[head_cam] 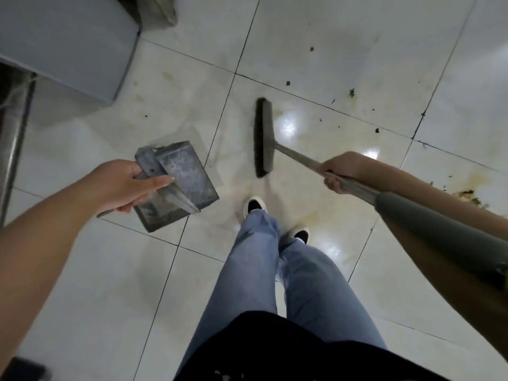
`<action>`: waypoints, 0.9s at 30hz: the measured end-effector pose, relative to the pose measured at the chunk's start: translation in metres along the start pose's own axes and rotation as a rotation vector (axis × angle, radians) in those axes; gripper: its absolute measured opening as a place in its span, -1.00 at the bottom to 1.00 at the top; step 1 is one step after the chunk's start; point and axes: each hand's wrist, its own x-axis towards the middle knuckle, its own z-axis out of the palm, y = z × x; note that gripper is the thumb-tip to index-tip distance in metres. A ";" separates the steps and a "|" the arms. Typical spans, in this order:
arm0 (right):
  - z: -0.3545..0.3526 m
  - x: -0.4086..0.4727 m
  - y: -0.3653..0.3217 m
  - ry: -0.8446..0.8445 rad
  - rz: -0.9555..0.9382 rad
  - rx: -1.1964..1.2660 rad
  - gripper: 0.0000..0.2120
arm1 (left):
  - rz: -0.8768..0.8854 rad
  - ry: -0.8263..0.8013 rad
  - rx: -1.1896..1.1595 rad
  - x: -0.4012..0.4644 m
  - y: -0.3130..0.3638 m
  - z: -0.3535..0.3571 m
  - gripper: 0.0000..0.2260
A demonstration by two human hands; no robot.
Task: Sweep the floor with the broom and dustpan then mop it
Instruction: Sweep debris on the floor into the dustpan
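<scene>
Dustpan (176,185) hangs above the tiles at left, its handle gripped by the left hand (129,185). Right hand (341,171) is curled round the broom (264,138) shaft; the brush head rests on the floor (343,37) ahead of the shoes (254,206). Debris (467,198) lies at right.

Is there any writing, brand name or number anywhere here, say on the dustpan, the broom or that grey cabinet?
None can be read.
Dustpan: bare, stained metal, no lettering.
Broom: no label on head or handle.
Grey cabinet: plain surface.
Shoes: no readable mark.
</scene>
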 end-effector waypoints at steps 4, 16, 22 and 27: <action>-0.066 -0.017 0.023 0.144 0.088 0.079 -0.74 | 0.031 -0.017 -0.004 0.010 0.012 -0.016 -0.54; -0.088 -0.032 -0.033 0.005 -0.066 0.130 -0.78 | 0.111 -0.047 -0.069 0.030 0.117 -0.009 -0.53; -0.110 0.011 -0.098 -0.127 -0.187 0.109 -0.73 | 0.043 0.016 -0.006 0.035 0.184 -0.002 -0.50; -0.238 0.016 -0.058 -0.023 -0.107 0.268 -0.74 | 0.042 0.025 0.004 0.040 0.255 0.001 -0.54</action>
